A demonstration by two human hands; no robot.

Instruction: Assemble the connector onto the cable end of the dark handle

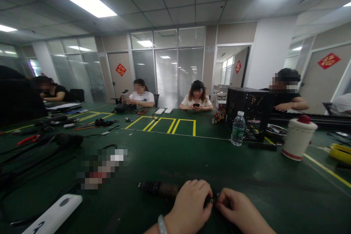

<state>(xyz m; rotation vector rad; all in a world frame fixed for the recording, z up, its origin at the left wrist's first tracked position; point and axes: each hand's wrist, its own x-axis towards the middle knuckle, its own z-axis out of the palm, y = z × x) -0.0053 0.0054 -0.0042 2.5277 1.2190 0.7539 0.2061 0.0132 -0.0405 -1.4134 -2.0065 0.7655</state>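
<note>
A dark cylindrical tool (164, 190), somewhat like an electric screwdriver, lies across the green table in front of me, its narrow tip to the left. My left hand (190, 203) is closed round its right part, palm down, with a pale bangle on the wrist. Close beside it, my right hand (237, 208) pinches at the tool's right end. A small brassy bit (211, 200) shows between the two hands. What the right fingertips grip is mostly hidden and too small to name.
Left of me are a white oblong device (55, 214), black cables and red-handled pliers (28, 139). A water bottle (238, 128), black computer case (233, 108) and white canister with red lid (298, 140) stand right. Several people sit across the table (178, 153).
</note>
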